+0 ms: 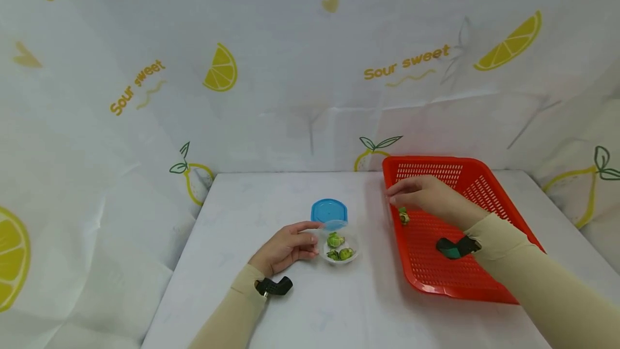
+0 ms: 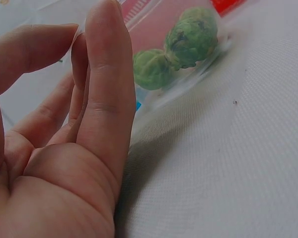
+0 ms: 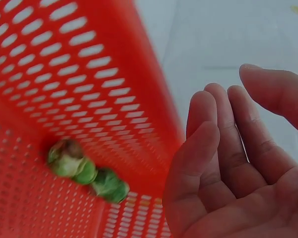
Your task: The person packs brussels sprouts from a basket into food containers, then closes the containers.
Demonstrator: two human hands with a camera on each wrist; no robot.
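Observation:
In the head view a small clear plastic container (image 1: 357, 245) stands mid-table with Brussels sprouts (image 1: 336, 239) inside. Its blue lid (image 1: 329, 210) lies folded back on the far side. My left hand (image 1: 293, 245) holds the container's left edge between thumb and fingers. In the left wrist view the fingers partly cover the container, and two sprouts (image 2: 191, 39) show through its wall. My right hand (image 1: 426, 195) hovers over the left rim of a red basket (image 1: 411, 279), fingers loosely bent and holding nothing. Below it, sprouts (image 3: 109, 186) lie against the basket wall.
The basket stands on the right side of a white-covered table (image 1: 232, 203). Lemon-printed cloth (image 1: 290, 79) hangs behind and at both sides. Bare tabletop (image 1: 373, 279) separates the container from the basket.

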